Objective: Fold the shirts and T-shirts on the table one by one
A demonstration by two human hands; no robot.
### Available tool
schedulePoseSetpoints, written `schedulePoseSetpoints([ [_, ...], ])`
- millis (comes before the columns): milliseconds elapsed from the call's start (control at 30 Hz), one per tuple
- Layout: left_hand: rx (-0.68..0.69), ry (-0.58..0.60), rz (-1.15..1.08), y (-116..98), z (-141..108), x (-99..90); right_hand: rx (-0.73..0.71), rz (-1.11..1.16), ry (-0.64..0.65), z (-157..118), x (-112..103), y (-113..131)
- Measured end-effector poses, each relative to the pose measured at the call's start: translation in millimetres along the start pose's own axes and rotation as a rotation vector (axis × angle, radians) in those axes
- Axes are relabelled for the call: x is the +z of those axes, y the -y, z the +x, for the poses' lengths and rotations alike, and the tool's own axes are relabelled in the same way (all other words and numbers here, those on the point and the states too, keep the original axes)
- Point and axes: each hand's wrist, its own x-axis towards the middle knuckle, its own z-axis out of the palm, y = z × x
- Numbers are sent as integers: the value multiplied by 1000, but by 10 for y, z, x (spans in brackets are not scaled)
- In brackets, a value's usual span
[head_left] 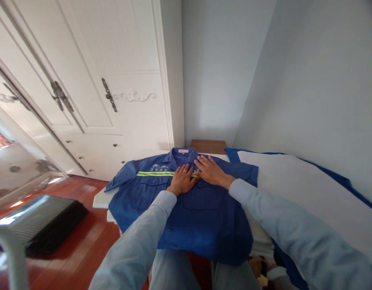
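Note:
A blue short-sleeved work shirt (179,219) lies spread out front side up, its collar at the far edge and its hem hanging toward me. Across its chest runs a yellow-green reflective stripe (155,174), with white print above it on the left. My left hand (182,180) rests flat on the middle of the chest, fingers stretched out, a ring on one finger. Beside it my right hand (211,171) lies flat just below the collar, fingers apart. The fingertips of the two hands nearly meet, and they cover part of the stripe.
Under the shirt is a white tabletop (101,198). A white wardrobe (134,133) stands behind on the left. To the right, a white sheet (306,193) lies over blue cloth (339,179) along the wall. A black ribbed suitcase (46,221) lies on the wooden floor.

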Motion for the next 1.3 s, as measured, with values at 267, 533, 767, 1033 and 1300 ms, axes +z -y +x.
schedulePoseSetpoints([
  [267, 9, 8, -32, 8, 1, 16, 118, 137, 257, 207, 248, -173],
  [533, 19, -10, -77, 2, -2, -12, 118, 133, 211, 170, 328, -201],
  [767, 110, 14, -170, 248, -325, -167, 128, 158, 207, 159, 350, -230],
  [1033, 72, 134, -12, 740, -1211, -437, 148, 192, 218, 154, 326, -220],
  [1300, -51, 72, 51, 1075, -2166, -484, 145, 185, 204, 141, 301, -197],
])
